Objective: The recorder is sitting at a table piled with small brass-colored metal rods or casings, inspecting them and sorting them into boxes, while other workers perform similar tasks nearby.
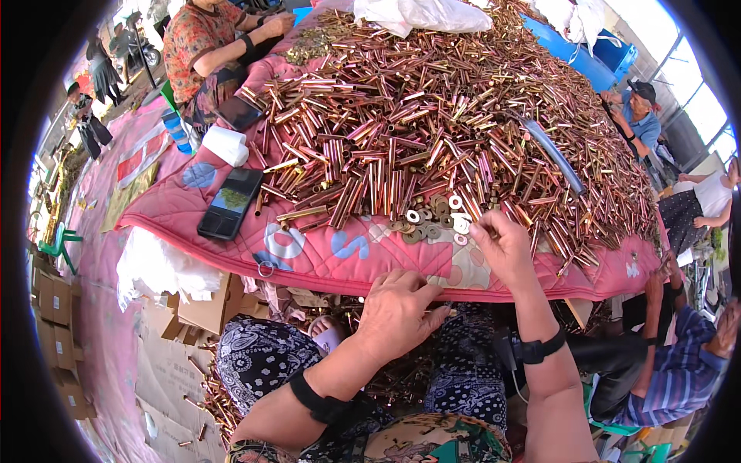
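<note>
A large heap of copper-coloured metal tubes (370, 174) covers the pink quilted cloth (324, 270) in front of me. At its near edge lies a small pile of brass-coloured and white washers (424, 224). My right hand (505, 245) is over the right side of these washers, thumb and forefinger brought together; whatever may be between them is too small to make out. Low at the cloth's front edge, my left hand (397, 312) has curled fingers. A small pale tip shows by its thumb, but what it belongs to is hidden.
A black phone (231, 203) and a white roll (225, 146) lie left of the heap. A blue curved strip (554, 157) rests on the tubes. Other people sit around the table, one at the far left and others on the right. Cardboard boxes (58, 301) stand at left.
</note>
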Demonstrator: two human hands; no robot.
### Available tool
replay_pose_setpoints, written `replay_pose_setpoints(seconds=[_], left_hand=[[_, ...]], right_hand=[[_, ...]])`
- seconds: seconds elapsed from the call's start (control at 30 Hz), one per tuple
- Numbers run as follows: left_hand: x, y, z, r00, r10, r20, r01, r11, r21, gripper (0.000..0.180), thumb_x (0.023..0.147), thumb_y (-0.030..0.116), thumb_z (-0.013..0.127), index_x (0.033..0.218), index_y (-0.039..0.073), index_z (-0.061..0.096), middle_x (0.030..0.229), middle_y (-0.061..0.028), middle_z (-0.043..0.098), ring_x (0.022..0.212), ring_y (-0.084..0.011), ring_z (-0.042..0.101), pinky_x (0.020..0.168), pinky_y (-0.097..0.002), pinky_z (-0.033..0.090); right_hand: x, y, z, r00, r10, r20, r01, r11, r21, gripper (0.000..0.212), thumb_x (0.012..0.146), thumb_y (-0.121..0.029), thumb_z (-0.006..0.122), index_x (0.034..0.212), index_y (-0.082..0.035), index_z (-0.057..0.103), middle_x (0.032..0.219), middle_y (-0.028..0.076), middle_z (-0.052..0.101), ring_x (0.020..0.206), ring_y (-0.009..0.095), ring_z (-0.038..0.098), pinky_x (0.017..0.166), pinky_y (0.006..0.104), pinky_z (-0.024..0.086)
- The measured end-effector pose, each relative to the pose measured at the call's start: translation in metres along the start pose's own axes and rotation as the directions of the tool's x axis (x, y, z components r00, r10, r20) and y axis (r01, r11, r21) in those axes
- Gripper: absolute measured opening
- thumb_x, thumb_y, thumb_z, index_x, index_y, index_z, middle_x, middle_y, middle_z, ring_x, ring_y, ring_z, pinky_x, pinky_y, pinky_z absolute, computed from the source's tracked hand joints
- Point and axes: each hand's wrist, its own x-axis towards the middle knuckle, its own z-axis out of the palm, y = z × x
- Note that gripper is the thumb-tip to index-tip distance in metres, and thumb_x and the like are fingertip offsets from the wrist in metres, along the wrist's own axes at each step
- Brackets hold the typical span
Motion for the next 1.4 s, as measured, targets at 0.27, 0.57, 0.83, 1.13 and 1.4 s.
replay_pose_setpoints(seconds=[0.27, 0.57, 0.83, 1.13, 1.4], left_hand=[[0.007, -0.008, -0.005, 0.963, -0.256, 0.080, 0.268, 0.932, -0.244, 0.021, 0.075, 0.021, 0.064, 0.088, 0.005, 0.063, 0.077, -0.0124, 0.059, 0.075, -0.0303, 0.057, 0.066, -0.0370, 0.046], [0.011, -0.018, 0.003, 0.850, -0.519, 0.092, 0.447, 0.619, -0.645, 0.017, 0.079, 0.014, 0.060, 0.090, 0.001, 0.063, 0.082, -0.0141, 0.061, 0.073, -0.0238, 0.061, 0.067, -0.0294, 0.047], [0.018, -0.025, 0.011, 0.802, -0.582, -0.131, 0.330, 0.615, -0.716, 0.047, 0.083, 0.000, 0.053, 0.127, 0.001, 0.037, 0.099, -0.0108, 0.057, 0.084, -0.0136, 0.055, 0.069, -0.0241, 0.047], [0.015, -0.015, 0.006, 0.685, -0.662, 0.304, 0.451, 0.058, -0.891, 0.022, 0.092, 0.012, 0.043, 0.113, 0.006, 0.041, 0.076, -0.0064, 0.058, 0.062, -0.0139, 0.058, 0.053, -0.0222, 0.047], [0.023, -0.022, 0.005, 0.605, -0.719, 0.342, 0.480, -0.014, -0.877, 0.028, 0.091, 0.018, 0.047, 0.114, 0.005, 0.042, 0.075, -0.0071, 0.059, 0.064, -0.0162, 0.061, 0.054, -0.0215, 0.047]], right_hand=[[0.104, 0.023, 0.041, 0.941, -0.298, 0.158, 0.326, 0.680, -0.657, 0.029, 0.067, -0.003, 0.060, 0.095, -0.008, 0.057, 0.101, 0.008, 0.052, 0.100, 0.027, 0.046, 0.080, 0.0373, 0.044], [0.121, 0.038, 0.056, 0.875, -0.467, 0.131, 0.417, 0.587, -0.693, 0.020, 0.074, -0.009, 0.058, 0.093, -0.009, 0.055, 0.098, 0.008, 0.056, 0.093, 0.027, 0.052, 0.072, 0.0368, 0.047], [0.041, -0.038, 0.057, 0.965, -0.200, 0.169, 0.162, 0.964, 0.213, 0.017, 0.080, -0.012, 0.061, 0.091, -0.001, 0.054, 0.068, 0.004, 0.055, 0.062, 0.006, 0.054, 0.053, 0.0234, 0.044], [0.141, 0.041, -0.032, 0.979, -0.198, -0.041, 0.068, 0.512, -0.856, 0.019, 0.077, -0.017, 0.057, 0.081, 0.000, 0.065, 0.098, 0.011, 0.056, 0.097, 0.027, 0.047, 0.083, 0.0375, 0.043], [0.156, 0.059, -0.041, 0.970, 0.241, 0.032, 0.004, 0.113, -0.994, 0.017, 0.075, -0.007, 0.057, 0.089, -0.002, 0.066, 0.105, 0.013, 0.058, 0.107, 0.029, 0.049, 0.085, 0.0421, 0.041]])
